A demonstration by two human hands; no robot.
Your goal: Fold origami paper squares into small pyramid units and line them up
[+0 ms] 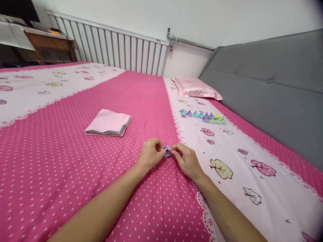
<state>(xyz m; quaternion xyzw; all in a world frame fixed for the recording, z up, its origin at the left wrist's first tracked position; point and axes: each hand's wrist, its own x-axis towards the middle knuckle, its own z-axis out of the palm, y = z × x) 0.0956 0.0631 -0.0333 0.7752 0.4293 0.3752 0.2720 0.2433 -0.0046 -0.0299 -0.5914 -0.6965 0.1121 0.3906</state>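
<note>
A small purple folded-paper boat [167, 151] is held between my two hands, just above the pink dotted bedsheet [143, 101]. My left hand [151, 153] pinches its left end between thumb and fingers. On its other end, the thumb and forefinger of my right hand [186, 159] are closed. My fingers cover both tips of the paper. Up and to the left lies a stack of square paper sheets [108, 121], pink on top. Several finished folded-paper boats [201, 115] in blue, purple, green and yellow sit together on the white strip to the right.
A pink satin pillow [195, 88] rests against the grey padded headboard [267, 74] on the right. Behind the bed stand a white radiator [113, 45] and a metal pipe [194, 43]. A wooden desk [47, 42] with a dark monitor [19, 10] is at the far left.
</note>
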